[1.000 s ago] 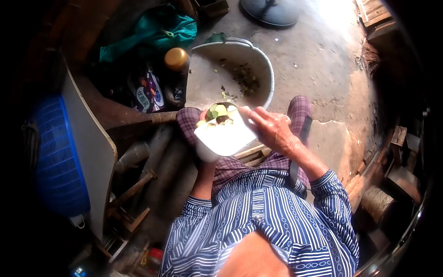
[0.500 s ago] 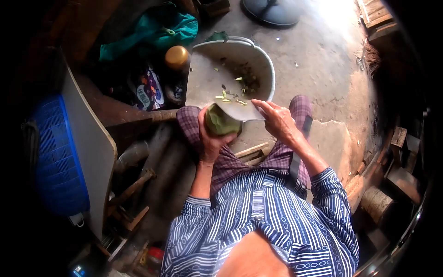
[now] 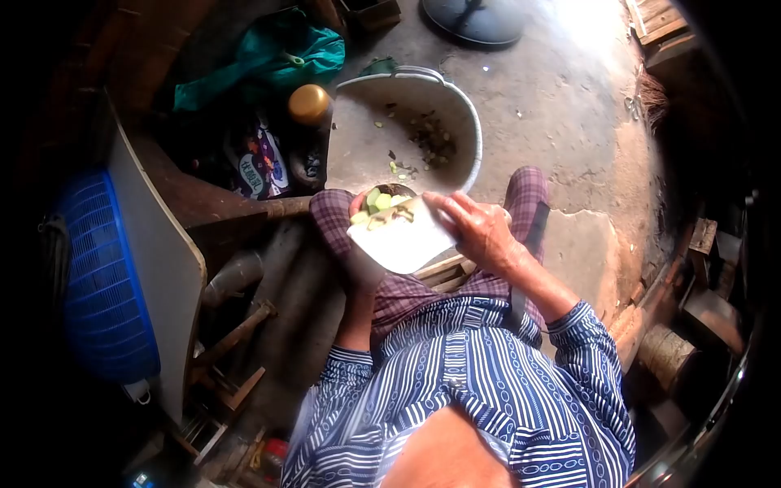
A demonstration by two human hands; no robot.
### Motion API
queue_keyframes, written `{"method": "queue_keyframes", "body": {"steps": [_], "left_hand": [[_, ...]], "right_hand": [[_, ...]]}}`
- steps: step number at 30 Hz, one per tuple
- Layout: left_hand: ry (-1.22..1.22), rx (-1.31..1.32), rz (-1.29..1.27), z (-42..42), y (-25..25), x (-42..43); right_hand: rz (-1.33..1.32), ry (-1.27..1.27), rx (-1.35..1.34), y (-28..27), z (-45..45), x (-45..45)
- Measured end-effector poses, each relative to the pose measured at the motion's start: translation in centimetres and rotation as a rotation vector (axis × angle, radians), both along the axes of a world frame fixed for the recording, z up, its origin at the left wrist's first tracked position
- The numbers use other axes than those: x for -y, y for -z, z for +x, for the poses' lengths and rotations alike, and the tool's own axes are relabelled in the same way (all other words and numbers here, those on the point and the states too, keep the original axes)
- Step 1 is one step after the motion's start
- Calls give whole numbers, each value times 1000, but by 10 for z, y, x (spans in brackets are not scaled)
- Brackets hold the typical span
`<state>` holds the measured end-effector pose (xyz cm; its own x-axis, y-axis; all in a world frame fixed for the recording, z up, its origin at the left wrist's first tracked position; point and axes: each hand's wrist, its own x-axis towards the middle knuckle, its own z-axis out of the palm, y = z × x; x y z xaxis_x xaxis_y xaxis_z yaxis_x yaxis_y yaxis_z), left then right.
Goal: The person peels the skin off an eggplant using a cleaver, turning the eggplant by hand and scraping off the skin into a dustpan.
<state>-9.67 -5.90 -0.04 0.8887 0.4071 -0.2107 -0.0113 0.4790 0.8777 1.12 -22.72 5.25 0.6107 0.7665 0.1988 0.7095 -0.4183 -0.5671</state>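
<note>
My right hand (image 3: 480, 230) grips a cleaver (image 3: 407, 246), its broad bright blade slanting across my lap. Small peel scraps cling along the blade's far edge. Just beyond that edge shows a round green vegetable (image 3: 382, 200) with pale, freshly cut patches; its exact kind I cannot make out. My left hand (image 3: 356, 203) is closed around its left side, mostly hidden behind the blade. In front of my knees stands a large pale bucket (image 3: 477, 145), with dark and green peelings scattered inside it.
To the left are a gold-lidded jar (image 3: 309, 104), a teal plastic bag (image 3: 317, 54) and a printed purple package (image 3: 262, 167). A blue basket (image 3: 106, 276) stands behind an upright board (image 3: 167, 268). A dark round lid (image 3: 474, 18) lies at the back.
The cleaver has swung back toward me and turned, so its bright flat now covers most of my left hand. The vegetable's pale cut patches have come into sight.
</note>
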Motion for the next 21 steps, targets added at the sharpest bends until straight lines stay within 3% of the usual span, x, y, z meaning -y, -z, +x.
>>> {"method": "queue_keyframes", "body": {"steps": [1, 3, 6, 9, 10, 11, 13, 14, 21], "left_hand": [[-67, -216, 129, -1, 11, 1], [130, 24, 343, 0, -19, -4], [124, -22, 299, 1, -25, -3], [110, -32, 307, 5, -22, -6], [175, -200, 700, 1, -18, -10], [131, -17, 717, 5, -8, -4], [-1, -74, -170, 6, -6, -1], [50, 16, 125, 6, 9, -7], [119, -29, 89, 2, -3, -6]], "right_hand": [[-71, 33, -157, 4, 4, 3], [-85, 106, -243, 44, 16, 13], [-169, 142, -325, 68, 25, 24], [-101, 122, -282, 28, 20, 15], [-108, 39, -225, 14, 19, 13], [-47, -20, -143, 4, 15, 10], [-77, -93, -108, -20, 8, 4], [-76, -92, -108, -23, 8, 3], [-84, -117, -84, -20, 6, 5]]}}
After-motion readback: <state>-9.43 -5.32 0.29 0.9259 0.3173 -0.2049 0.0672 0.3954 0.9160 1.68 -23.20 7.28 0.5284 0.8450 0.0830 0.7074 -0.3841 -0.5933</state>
